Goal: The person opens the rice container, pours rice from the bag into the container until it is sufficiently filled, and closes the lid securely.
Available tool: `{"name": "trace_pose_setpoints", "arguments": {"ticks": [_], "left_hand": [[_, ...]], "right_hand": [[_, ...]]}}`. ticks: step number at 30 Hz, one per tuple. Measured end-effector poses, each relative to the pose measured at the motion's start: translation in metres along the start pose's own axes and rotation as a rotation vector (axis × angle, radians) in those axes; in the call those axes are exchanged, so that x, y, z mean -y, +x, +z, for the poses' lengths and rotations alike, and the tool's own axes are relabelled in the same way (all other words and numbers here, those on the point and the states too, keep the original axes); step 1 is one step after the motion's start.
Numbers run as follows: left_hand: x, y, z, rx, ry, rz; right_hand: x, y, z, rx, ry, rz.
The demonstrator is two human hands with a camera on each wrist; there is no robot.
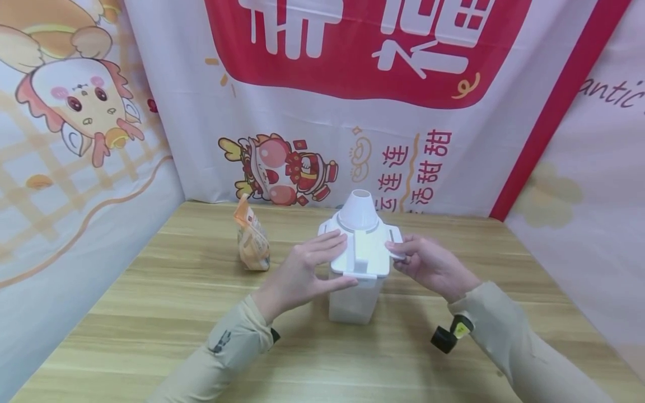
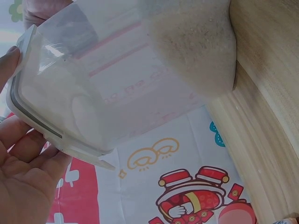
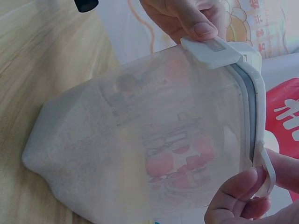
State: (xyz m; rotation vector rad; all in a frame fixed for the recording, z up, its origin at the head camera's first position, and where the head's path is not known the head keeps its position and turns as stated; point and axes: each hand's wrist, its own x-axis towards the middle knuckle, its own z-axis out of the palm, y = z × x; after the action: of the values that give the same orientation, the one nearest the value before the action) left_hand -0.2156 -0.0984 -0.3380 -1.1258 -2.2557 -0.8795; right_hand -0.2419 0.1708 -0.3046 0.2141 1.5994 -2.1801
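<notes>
A tall see-through food storage container (image 1: 354, 302) stands upright on the table, with pale grainy contents (image 2: 196, 46) at its bottom. Its white lid (image 1: 370, 246) carries a cone-shaped spout (image 1: 359, 212) and side latches. My left hand (image 1: 309, 263) spreads over the lid's left side, with fairly straight fingers on top and the thumb at the front edge. In the right wrist view that thumb lies on the front latch (image 3: 212, 51). My right hand (image 1: 428, 263) pinches the right latch (image 3: 267, 172) between thumb and fingers; the latch sticks outward. The left latch (image 2: 88, 156) also flares outward.
An orange and cream snack-style packet (image 1: 253, 240) stands on the wooden table (image 1: 176, 324), left of and behind the container. Printed cloth hangings (image 1: 191, 112) rise along the back and both sides. A small black device (image 1: 443, 340) hangs at the right wrist.
</notes>
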Motion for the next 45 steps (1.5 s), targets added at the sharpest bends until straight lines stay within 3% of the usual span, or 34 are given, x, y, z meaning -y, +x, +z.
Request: {"name": "trace_pose_setpoints", "arguments": {"ticks": [9, 17, 24, 30, 33, 36, 38, 42, 45], "left_hand": [[0.0, 0.0, 0.001, -0.006, -0.01, 0.005], [0.001, -0.001, 0.002, -0.005, -0.012, 0.009], [0.001, -0.001, 0.0, 0.001, -0.027, -0.006], [0.001, 0.007, -0.013, 0.081, -0.09, -0.007], [0.006, 0.012, -0.019, 0.034, -0.121, -0.02], [0.014, 0.019, -0.021, -0.057, -0.108, -0.076], [0.021, 0.026, -0.021, -0.088, -0.105, -0.15], [0.033, 0.039, -0.018, -0.048, -0.123, -0.341], [0.042, 0.046, -0.015, -0.021, -0.171, -0.445]], "right_hand": [[-0.002, 0.0, -0.001, -0.009, -0.024, -0.005], [-0.009, -0.005, 0.0, -0.018, -0.108, -0.069], [-0.018, -0.016, 0.002, -0.114, -0.387, -0.215], [-0.027, -0.036, 0.007, -0.216, -0.416, -0.346], [-0.032, -0.045, 0.011, -0.22, -0.443, -0.404], [-0.035, -0.051, 0.014, -0.198, -0.494, -0.458], [-0.037, -0.053, 0.015, -0.164, -0.513, -0.496], [-0.041, -0.054, 0.017, -0.103, -0.572, -0.585], [-0.044, -0.052, 0.017, -0.113, -0.641, -0.655]]}}
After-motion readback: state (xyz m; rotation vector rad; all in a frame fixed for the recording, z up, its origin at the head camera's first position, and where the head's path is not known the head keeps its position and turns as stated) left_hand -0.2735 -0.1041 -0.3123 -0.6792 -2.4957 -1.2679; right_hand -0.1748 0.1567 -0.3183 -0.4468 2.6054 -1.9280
